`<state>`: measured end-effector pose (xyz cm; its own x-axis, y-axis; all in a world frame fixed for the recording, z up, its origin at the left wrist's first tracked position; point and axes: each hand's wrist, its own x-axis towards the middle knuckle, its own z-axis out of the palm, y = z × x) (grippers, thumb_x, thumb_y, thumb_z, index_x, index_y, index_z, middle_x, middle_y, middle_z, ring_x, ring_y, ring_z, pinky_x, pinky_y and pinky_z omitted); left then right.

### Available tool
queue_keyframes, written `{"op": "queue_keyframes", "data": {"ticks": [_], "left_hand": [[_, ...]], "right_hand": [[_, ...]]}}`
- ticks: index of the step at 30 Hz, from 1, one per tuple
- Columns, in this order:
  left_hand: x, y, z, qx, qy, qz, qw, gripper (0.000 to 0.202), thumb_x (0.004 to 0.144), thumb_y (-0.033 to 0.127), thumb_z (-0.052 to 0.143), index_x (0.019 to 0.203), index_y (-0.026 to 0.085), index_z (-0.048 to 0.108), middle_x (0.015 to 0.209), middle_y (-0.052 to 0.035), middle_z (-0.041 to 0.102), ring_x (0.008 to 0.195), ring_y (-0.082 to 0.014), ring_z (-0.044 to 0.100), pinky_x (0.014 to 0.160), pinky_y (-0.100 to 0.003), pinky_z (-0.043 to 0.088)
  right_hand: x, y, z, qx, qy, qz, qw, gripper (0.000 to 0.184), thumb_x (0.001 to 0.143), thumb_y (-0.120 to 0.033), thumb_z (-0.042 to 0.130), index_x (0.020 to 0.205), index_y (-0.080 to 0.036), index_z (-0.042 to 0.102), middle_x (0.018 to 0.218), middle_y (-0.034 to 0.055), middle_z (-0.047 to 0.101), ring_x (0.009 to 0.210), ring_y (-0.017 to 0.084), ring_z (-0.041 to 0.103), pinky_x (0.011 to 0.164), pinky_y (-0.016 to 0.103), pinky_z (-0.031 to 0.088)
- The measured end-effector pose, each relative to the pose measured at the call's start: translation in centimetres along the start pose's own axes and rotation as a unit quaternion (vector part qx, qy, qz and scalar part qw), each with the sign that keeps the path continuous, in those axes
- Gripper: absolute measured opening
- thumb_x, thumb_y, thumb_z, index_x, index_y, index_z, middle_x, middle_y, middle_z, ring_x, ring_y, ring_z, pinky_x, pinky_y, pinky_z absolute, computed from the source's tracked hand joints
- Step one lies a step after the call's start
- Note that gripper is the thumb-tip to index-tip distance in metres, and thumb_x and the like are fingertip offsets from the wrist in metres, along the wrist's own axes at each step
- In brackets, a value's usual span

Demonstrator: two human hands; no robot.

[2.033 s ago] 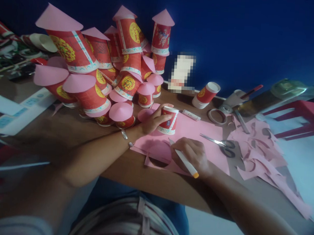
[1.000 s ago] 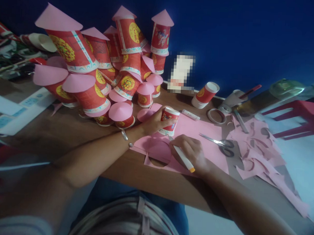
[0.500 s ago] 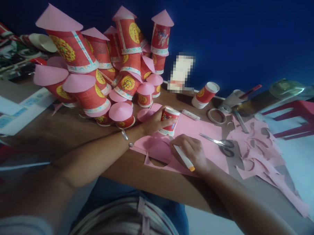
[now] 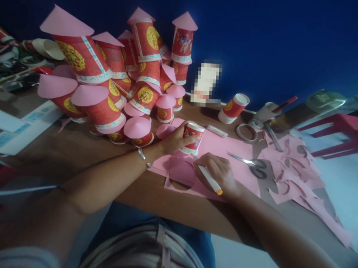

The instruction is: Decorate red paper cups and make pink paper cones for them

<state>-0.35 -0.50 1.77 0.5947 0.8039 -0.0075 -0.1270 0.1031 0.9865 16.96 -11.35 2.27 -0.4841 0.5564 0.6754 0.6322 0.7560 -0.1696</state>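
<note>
My left hand (image 4: pixel 176 139) is wrapped round a red paper cup (image 4: pixel 194 131) with a white rim, which stands on pink paper. Just right of the cup's base, my right hand (image 4: pixel 216 169) is closed round a white marker pen (image 4: pixel 209 178) with an orange end pointing toward me. The pen's tip is hidden near the bottom of the cup. Under both hands lies a pink paper sheet (image 4: pixel 240 152), and a pink paper disc (image 4: pixel 182 168) rests in front of the cup. Scissors (image 4: pixel 250 162) lie on the sheet, right of my right hand.
Red cups with pink cone tops (image 4: pixel 145 97) are stacked at the left back. A glue stick (image 4: pixel 217 131), a tape roll (image 4: pixel 246 132) and stacked cups (image 4: pixel 234 108) sit behind the sheet. Pink paper scraps (image 4: pixel 296 170) cover the right side. A power strip (image 4: pixel 25 127) lies left.
</note>
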Motion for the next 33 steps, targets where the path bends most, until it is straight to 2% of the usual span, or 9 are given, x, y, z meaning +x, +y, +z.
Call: {"op": "queue_keyframes", "data": {"ticks": [17,23,29,33], "left_hand": [[0.0,0.1,-0.1,0.019,0.005,0.003,1.0,0.04,0.08,0.04,0.075,0.105,0.019,0.052,0.093,-0.0008,0.062,0.085,-0.0159,0.063,0.076,-0.03,0.055],[0.0,0.0,-0.1,0.025,0.014,0.017,0.999,0.044,0.08,0.042,0.075,0.11,0.02,0.053,0.1,-0.0032,0.064,0.093,-0.0185,0.064,0.083,-0.033,0.055],[0.0,-0.6,-0.3,-0.038,0.012,0.009,0.999,0.053,0.081,0.041,0.072,0.125,0.021,0.051,0.11,-0.0056,0.064,0.101,-0.0212,0.064,0.089,-0.037,0.053],[0.2,-1.1,-0.6,-0.074,0.003,0.02,0.997,0.053,0.081,0.04,0.069,0.126,0.02,0.051,0.113,-0.0062,0.064,0.103,-0.0224,0.064,0.092,-0.039,0.053]], "right_hand": [[0.0,0.0,-0.3,-0.017,0.004,0.011,1.0,0.012,0.092,-0.007,0.059,0.096,-0.019,0.057,0.074,-0.0004,0.062,0.062,0.011,0.058,0.055,0.024,0.044],[0.2,-0.7,-0.4,0.002,0.01,-0.036,0.999,0.016,0.089,-0.005,0.063,0.095,-0.018,0.056,0.07,-0.0012,0.062,0.062,0.012,0.058,0.055,0.025,0.044],[0.5,-1.0,-0.5,-0.005,-0.004,-0.044,0.999,0.013,0.091,-0.006,0.06,0.096,-0.018,0.056,0.07,-0.0019,0.062,0.06,0.011,0.056,0.054,0.025,0.041],[0.4,-0.9,-0.5,-0.008,-0.002,-0.042,0.999,0.014,0.091,-0.006,0.06,0.096,-0.019,0.055,0.07,-0.002,0.062,0.06,0.011,0.057,0.054,0.025,0.042]]}}
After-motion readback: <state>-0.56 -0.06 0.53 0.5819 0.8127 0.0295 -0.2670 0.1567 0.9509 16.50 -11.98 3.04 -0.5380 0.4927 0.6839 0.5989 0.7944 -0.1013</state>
